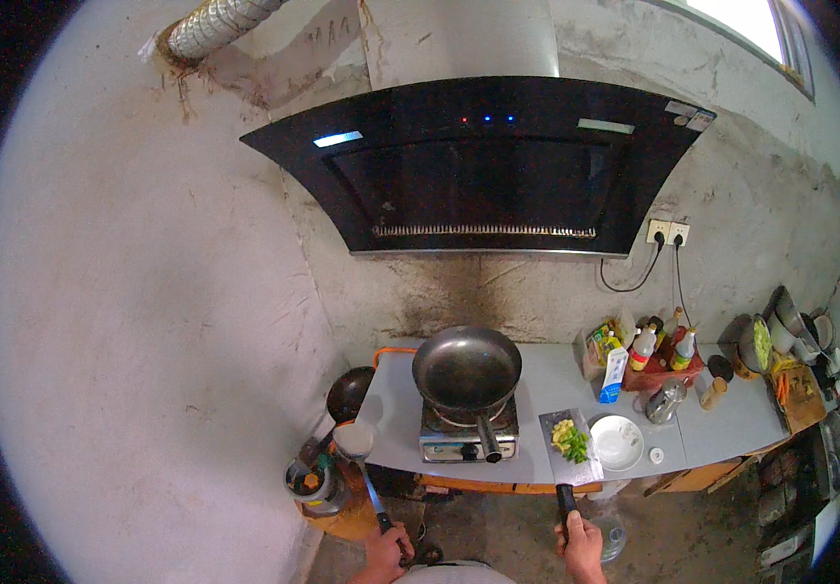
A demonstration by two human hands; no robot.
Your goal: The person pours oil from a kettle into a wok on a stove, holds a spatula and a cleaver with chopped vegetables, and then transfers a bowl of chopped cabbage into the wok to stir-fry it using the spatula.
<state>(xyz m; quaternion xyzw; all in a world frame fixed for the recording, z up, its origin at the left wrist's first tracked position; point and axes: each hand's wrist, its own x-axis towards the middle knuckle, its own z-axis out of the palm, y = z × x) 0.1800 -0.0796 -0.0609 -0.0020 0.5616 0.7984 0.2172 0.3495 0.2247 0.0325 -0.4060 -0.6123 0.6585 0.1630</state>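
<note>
My left hand (388,547) grips the dark handle of a metal ladle (354,441), whose bowl is over the counter's left front corner. My right hand (580,542) holds a wide-bladed cleaver (589,478) by its black handle. Chopped green vegetable (574,444) and pale yellow pieces (560,431) lie on the flat of the blade, close to a white bowl (617,443). Between my hands and farther forward, a dark frying pan (466,369) sits on a gas stove (469,447), its handle pointing towards me. I see no food in the pan.
A black range hood (478,175) hangs above. On the grey counter (544,379) are a carton (612,376), sauce bottles in a red basket (657,376), a metal pot (665,401) and a cutting board (799,398) with carrots. A gas cylinder (317,496) stands left, beside a dark wok (350,394).
</note>
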